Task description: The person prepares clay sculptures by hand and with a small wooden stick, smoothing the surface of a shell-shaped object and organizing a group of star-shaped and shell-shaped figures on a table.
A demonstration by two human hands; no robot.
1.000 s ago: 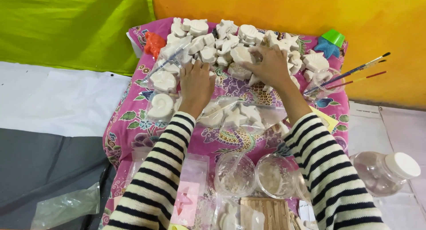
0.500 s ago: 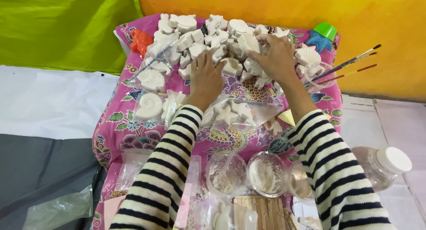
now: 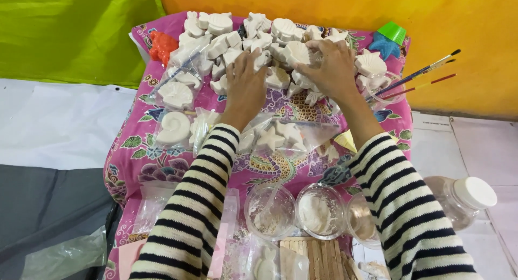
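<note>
White plaster figures [image 3: 253,48] are heaped at the far end of the pink floral cloth [image 3: 135,150]. Left hand [image 3: 245,83] is laid flat, fingers spread, on them; right hand [image 3: 329,69] is cupped over a shell piece [image 3: 295,53]. Pieces are best shifted gently, chipping avoided.

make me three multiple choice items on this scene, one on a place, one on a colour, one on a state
1. Where do the paintbrushes lie?
A. at the right edge of the pink cloth
B. on the grey mat
C. in the jar

2. What colour is the star by the green cup?
A. red
B. blue
C. white

3. How is the plastic jar?
A. open
B. broken
C. lying capped

Key: 1 A, they stick out past its right side; 2 B, it is blue; 3 C, its white cap is on.
</note>
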